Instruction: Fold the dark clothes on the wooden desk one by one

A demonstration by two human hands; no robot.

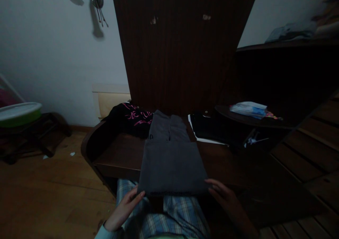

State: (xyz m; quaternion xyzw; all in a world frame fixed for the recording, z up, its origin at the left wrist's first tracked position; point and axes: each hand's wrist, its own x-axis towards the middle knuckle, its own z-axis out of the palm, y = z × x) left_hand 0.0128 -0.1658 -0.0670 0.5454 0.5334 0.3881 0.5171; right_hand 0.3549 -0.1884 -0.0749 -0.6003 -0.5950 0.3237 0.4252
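A dark grey garment, folded, lies lengthwise on a dark wooden desk, its near edge hanging over my lap. My left hand touches the garment's near left corner with fingers stretched out. At the near right corner, my right hand rests with fingers extended along the edge. Neither hand visibly grips the cloth. My plaid trousers show below the garment.
A black garment with pink lettering lies at the desk's back left, a black and white folded item at the back right. A shelf carries a plastic bag. A green basin sits on a stool at left. The room is dim.
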